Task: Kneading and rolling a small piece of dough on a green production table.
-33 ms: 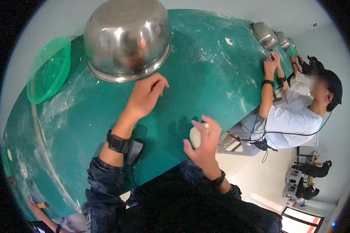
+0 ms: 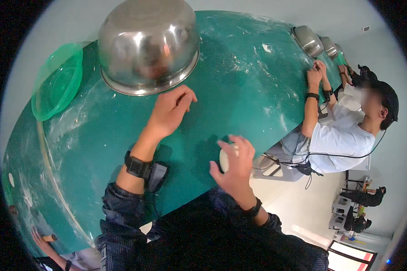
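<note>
A pale, smooth lump of dough [image 2: 224, 160] sits on the green table [image 2: 190, 167] near its front edge. My right hand [image 2: 237, 165] cups it from above, fingers arched over its far side and the thumb on its near left; palm and fingers hide part of it. Further left and farther in, my left hand [image 2: 172, 110] rests with its fingers loosely curled, and nothing shows inside them. Just beyond that hand stands a large steel bowl [image 2: 147, 45], turned upside down.
A green plastic basket [image 2: 78, 77] is at the far left. Flour and dough scraps mark the tabletop. A co-worker in a white shirt [image 2: 341, 142] sits at the right, near more steel bowls [image 2: 307, 41]. At lower left another person's hand [image 2: 40, 243] is beside a rolling pin [image 2: 49, 238].
My right hand has shifted slightly left, its fingers now covering more of the dough. My left hand and the steel bowl have stayed in place.
</note>
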The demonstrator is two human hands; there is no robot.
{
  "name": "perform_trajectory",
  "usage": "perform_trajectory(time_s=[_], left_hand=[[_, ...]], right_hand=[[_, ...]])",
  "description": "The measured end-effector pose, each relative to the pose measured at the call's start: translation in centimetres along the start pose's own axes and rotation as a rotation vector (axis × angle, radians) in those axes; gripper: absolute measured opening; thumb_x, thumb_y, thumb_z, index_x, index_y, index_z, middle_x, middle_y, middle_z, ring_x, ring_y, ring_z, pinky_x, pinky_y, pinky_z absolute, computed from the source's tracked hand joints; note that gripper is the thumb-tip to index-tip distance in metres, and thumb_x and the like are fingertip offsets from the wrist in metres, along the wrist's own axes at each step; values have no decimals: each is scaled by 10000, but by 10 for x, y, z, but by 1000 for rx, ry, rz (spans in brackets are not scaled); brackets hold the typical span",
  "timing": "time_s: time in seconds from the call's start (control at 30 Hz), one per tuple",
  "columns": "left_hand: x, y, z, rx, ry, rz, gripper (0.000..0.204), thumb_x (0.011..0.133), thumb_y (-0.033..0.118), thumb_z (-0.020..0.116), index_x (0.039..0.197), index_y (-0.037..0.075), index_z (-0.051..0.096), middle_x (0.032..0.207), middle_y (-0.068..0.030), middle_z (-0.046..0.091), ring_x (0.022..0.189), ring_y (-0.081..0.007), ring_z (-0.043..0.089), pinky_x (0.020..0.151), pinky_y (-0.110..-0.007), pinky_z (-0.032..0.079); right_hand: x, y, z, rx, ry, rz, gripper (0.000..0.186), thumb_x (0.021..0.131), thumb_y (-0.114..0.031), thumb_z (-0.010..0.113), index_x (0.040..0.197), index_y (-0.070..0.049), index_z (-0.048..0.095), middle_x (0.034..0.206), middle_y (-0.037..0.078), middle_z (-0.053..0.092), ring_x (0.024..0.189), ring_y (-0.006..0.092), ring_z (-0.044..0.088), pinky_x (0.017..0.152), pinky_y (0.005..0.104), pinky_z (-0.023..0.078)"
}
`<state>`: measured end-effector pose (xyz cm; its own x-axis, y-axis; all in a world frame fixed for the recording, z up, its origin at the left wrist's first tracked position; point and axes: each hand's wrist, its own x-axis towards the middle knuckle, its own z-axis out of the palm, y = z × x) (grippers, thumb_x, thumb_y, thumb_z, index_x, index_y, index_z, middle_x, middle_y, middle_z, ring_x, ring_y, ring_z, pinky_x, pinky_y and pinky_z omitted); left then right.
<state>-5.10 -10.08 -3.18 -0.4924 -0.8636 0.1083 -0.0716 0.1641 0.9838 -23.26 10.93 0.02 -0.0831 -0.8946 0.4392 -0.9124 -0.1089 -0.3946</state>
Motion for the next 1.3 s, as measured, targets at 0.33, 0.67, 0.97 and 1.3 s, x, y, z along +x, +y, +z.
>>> perform_trajectory(time_s=[0.33, 0.67, 0.97, 1.3], left_hand=[[-1, 0, 4, -19, 12, -10, 254, 1123, 212, 580, 1036, 24, 727, 749, -40, 626, 703, -109, 580, 643, -311, 459], [3, 1, 2, -9, 4, 22, 277, 1143, 255, 570, 1040, 44, 717, 766, -2, 607, 702, -85, 561, 636, -279, 457], [5, -12, 6, 3, -4, 101, 282, 1152, 278, 555, 1074, 67, 724, 769, 29, 584, 711, -60, 528, 634, -255, 448], [1, -10, 0, 17, -22, 87, 286, 1148, 283, 565, 1059, 66, 728, 762, 18, 596, 718, -70, 558, 625, -262, 463]], right_hand=[[63, 3, 12, 273, -296, 219, 260, 851, -123, 842, 1066, -90, 700, 865, 30, 697, 1009, 234, 701, 908, 429, 555], [17, 57, -8, 541, -249, 125, 561, 1045, -198, 575, 1576, -18, 552, 1590, 240, 594, 1487, 413, 544, 1248, 495, 411], [-19, -15, 8, 198, -259, -147, 725, 833, -166, 871, 1510, -118, 614, 1640, 189, 488, 1494, 504, 472, 1259, 592, 388], [62, -13, 53, 148, -427, -92, 342, 885, -271, 844, 1167, -131, 709, 1148, 97, 708, 1169, 375, 632, 986, 482, 512]])
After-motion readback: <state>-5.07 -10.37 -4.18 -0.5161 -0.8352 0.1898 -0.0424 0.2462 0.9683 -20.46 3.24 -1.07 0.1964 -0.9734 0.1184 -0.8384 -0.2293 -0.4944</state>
